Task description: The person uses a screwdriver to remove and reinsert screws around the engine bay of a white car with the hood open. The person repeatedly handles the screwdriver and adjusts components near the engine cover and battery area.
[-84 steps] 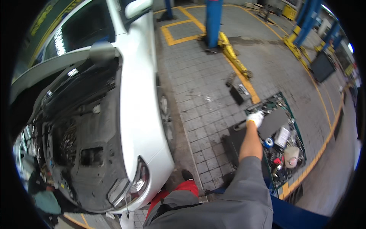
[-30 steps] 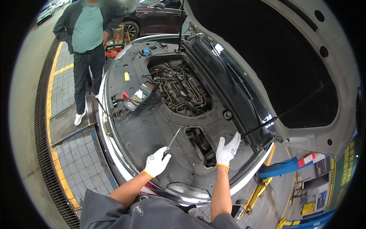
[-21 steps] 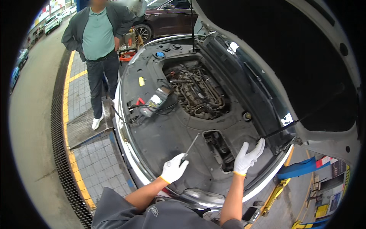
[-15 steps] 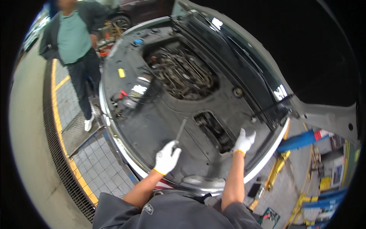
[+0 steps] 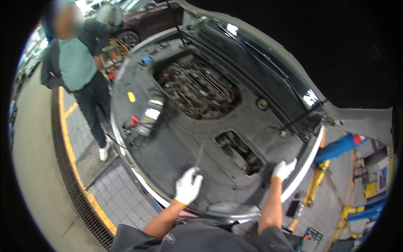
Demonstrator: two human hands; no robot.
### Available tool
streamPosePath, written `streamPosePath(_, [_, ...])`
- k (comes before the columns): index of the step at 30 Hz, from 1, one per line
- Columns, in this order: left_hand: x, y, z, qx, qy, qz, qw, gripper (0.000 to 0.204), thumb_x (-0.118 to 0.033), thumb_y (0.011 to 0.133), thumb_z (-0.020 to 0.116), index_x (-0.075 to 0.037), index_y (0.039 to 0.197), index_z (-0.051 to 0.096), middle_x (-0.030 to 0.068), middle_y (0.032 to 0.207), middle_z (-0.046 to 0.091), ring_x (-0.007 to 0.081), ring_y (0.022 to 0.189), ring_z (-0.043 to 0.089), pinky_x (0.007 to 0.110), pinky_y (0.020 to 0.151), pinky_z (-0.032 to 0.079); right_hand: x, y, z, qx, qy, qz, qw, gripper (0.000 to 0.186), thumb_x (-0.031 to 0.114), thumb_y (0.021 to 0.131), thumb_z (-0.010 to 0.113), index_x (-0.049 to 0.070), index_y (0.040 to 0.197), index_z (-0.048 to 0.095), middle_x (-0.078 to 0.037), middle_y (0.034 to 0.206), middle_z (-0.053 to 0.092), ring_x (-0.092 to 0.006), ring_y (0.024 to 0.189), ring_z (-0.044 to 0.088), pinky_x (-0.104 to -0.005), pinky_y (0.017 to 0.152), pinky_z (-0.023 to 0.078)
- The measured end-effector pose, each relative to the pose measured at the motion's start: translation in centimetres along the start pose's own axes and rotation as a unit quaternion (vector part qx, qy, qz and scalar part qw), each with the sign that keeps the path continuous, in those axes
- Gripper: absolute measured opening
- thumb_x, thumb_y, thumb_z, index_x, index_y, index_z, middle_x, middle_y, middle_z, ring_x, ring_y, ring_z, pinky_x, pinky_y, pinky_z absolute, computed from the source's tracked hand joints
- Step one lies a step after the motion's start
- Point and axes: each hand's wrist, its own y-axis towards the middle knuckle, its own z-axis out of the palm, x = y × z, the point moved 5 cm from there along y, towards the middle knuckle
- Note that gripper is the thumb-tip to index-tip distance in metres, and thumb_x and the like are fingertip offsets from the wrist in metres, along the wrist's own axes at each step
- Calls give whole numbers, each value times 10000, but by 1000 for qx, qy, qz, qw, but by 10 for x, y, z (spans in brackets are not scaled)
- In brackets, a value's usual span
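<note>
White gloves (image 5: 187, 189), yellow cuff edges (image 5: 181, 202); dark grey short-sleeved shirt (image 5: 205, 238), pale chest emblem (image 5: 169, 238).

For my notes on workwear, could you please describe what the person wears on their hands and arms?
White gloves with yellow-edged cuffs cover the left hand and right hand. Dark grey sleeves end near the elbows, leaving the forearms bare.

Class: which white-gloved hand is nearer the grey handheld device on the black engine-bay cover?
Left. The left hand is below and right of the device; the right hand is farther off, beyond the rectangular opening.
</note>
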Motion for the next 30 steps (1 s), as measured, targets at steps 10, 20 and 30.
streamPosePath(10, [12,0,-2,-31,64,51,996,464,-350,1077,793,-89,1456,736,170,1268,818,348,981,805,456,894,639,2,-9,20,43,-52,24,997,740,114,1008,658,50,1727,493,-245,1710,565,-441,1566,547,-486,1321,421])
streamPosePath(20, [11,0,1,-32,76,114,990,478,-343,1120,740,-74,1509,671,179,1306,798,387,1103,803,482,932,635,158,-92,-15,62,250,-118,959,669,110,1156,650,38,1776,406,-251,1763,489,-399,1558,578,-526,1294,493])
streamPosePath(30, [6,-1,1,-29,92,120,988,467,-327,1111,761,-87,1503,675,184,1258,807,373,1082,810,458,918,644,241,-111,6,151,384,-69,908,786,89,1121,688,18,1807,311,-260,1808,426,-393,1606,535,-501,1300,479])
